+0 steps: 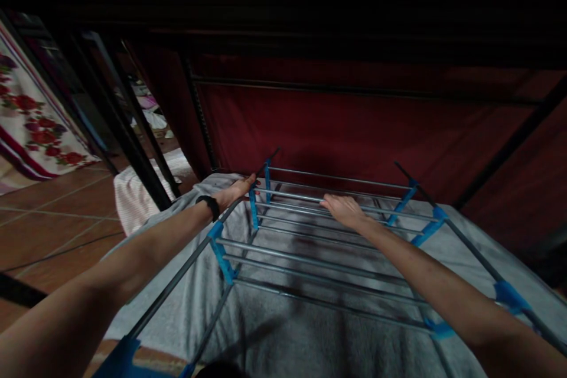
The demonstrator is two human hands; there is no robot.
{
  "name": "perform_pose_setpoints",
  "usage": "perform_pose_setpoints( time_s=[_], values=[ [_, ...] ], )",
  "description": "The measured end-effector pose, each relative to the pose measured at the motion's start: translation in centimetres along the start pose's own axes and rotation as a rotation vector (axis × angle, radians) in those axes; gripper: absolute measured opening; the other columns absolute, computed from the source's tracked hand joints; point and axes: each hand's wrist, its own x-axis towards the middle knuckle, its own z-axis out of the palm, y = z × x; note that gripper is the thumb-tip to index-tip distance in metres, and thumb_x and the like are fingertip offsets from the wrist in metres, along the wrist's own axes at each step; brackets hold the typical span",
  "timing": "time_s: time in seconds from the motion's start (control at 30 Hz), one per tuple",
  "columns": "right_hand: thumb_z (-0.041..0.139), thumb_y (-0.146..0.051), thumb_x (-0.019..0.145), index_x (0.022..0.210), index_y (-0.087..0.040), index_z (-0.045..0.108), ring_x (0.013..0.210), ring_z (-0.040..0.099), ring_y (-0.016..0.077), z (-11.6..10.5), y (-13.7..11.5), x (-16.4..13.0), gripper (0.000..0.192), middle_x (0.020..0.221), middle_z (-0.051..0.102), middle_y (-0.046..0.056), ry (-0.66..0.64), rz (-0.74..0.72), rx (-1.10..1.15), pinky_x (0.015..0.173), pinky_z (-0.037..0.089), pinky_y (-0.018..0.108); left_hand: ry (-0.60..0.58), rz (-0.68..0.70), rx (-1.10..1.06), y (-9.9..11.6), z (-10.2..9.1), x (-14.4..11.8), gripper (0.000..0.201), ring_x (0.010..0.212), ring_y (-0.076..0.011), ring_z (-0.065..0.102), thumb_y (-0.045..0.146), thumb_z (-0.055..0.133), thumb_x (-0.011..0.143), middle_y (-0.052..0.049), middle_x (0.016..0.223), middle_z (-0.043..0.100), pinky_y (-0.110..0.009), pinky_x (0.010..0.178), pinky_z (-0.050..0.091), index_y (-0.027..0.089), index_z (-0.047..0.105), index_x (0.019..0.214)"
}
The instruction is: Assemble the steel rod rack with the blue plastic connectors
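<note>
We rest our left hand [237, 190] on the far left corner of a drying rack [310, 260], our right hand [343, 210] flat on its far rods. Grey cloth [274, 331] lies underneath, a red wall [354, 124] behind.

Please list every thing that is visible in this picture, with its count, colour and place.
drying rack: one, grey metal rods with blue plastic joints, centre, over the grey cloth
grey cloth: one, grey, spread under the rack
floral fabric: one, white with red flowers, far left
floor tiles: many, brown, left
red panel: one, dark red, behind the rack
wristband: one, black, on the left wrist
left hand: one, on the rack's left frame bar
right hand: one, resting on the rods
</note>
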Motion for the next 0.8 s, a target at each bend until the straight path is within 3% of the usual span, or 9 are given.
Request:
perform_pose_setpoints(
  time_s=[0.1,0.33,0.57,0.67,0.8],
  values=[
    [0.02,-0.048,0.108,0.117,-0.023,0.058,0.102,0.071,0.0261,0.0,0.3,0.2,0.046,0.113,0.074,0.011,-0.019,0.004,-0.009,0.081,0.043,0.033,-0.135,0.014,-0.139,-0.2,0.3,0.2,0.056,0.098,-0.0289,0.071,0.072,0.051,0.084,-0.006,0.094,0.078,-0.035,0.084,0.058,0.023,0.073,0.099],
    [0.022,-0.046,0.108,0.115,-0.023,0.062,0.101,0.071,0.0257,-0.2,0.8,0.5,0.047,0.109,0.075,0.012,-0.053,0.003,0.034,0.081,0.043,0.032,0.025,-0.031,-0.039,0.5,0.7,0.3,0.052,0.105,-0.0333,0.069,0.069,0.06,0.082,-0.002,0.09,0.077,-0.039,0.082,0.059,0.023,0.072,0.103],
    [0.023,-0.046,0.108,0.112,-0.023,0.066,0.099,0.07,0.0243,-0.2,1.0,0.8,0.049,0.106,0.076,0.011,-0.065,-0.01,0.116,0.082,0.044,0.032,-0.092,-0.03,-0.087,-0.6,0.5,1.4,0.05,0.1,-0.026,0.07,0.062,0.044,0.093,-0.007,0.097,0.078,-0.032,0.081,0.057,0.02,0.07,0.103],
    [0.024,-0.047,0.108,0.114,-0.023,0.066,0.103,0.07,0.0238,-0.4,0.6,0.7,0.049,0.113,0.075,0.011,-0.045,0.005,0.138,0.086,0.045,0.032,-0.075,-0.035,-0.057,-0.5,0.3,1.6,0.046,0.096,-0.0267,0.07,0.06,0.049,0.091,-0.007,0.095,0.077,-0.033,0.079,0.057,0.021,0.069,0.102],
    [0.031,-0.054,0.107,0.133,-0.027,0.058,0.125,0.061,0.0216,-0.7,0.6,0.0,0.046,0.138,0.066,0.006,-0.002,-0.004,0.181,0.099,0.043,0.032,-0.009,-0.05,0.101,0.5,0.2,1.9,0.039,0.098,-0.0282,0.07,0.056,0.054,0.089,-0.007,0.093,0.077,-0.034,0.08,0.058,0.02,0.07,0.095]
  ],
)
